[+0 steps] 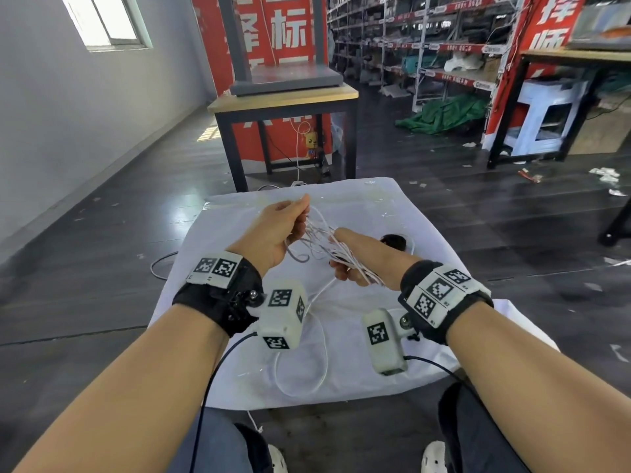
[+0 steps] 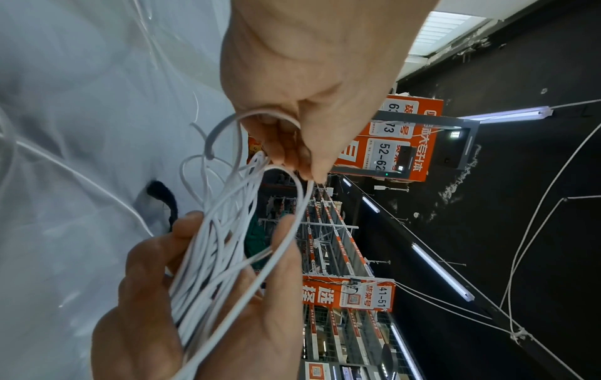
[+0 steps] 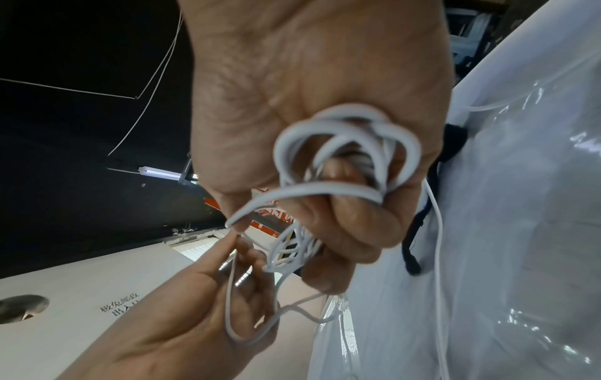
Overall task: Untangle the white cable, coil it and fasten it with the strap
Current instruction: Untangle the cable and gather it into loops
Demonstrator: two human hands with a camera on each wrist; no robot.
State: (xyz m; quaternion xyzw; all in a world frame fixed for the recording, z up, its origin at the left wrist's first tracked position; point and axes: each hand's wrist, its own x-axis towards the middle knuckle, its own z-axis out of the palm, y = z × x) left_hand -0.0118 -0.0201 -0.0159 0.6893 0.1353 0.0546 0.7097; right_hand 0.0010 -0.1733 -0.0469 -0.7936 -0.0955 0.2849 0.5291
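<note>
The white cable (image 1: 321,237) is a loose bunch of loops held in the air between both hands over a white cloth-covered table (image 1: 375,206). My right hand (image 1: 345,264) grips the bunch in its fist (image 3: 341,218), with loops sticking out above the fingers (image 3: 344,144). My left hand (image 1: 302,213) pinches a few strands at the bunch's far end (image 2: 292,159). A slack length of cable (image 1: 322,353) trails down and loops on the cloth near me. The black strap (image 1: 392,240) lies on the cloth just beyond my right hand (image 2: 162,195), (image 3: 419,218).
A wooden table (image 1: 283,97) with a grey stand is straight ahead past the cloth. Storage shelves (image 1: 426,46) and a green tarp (image 1: 444,114) are at the back right. A thin grey cord (image 1: 164,264) lies on the dark floor at the left.
</note>
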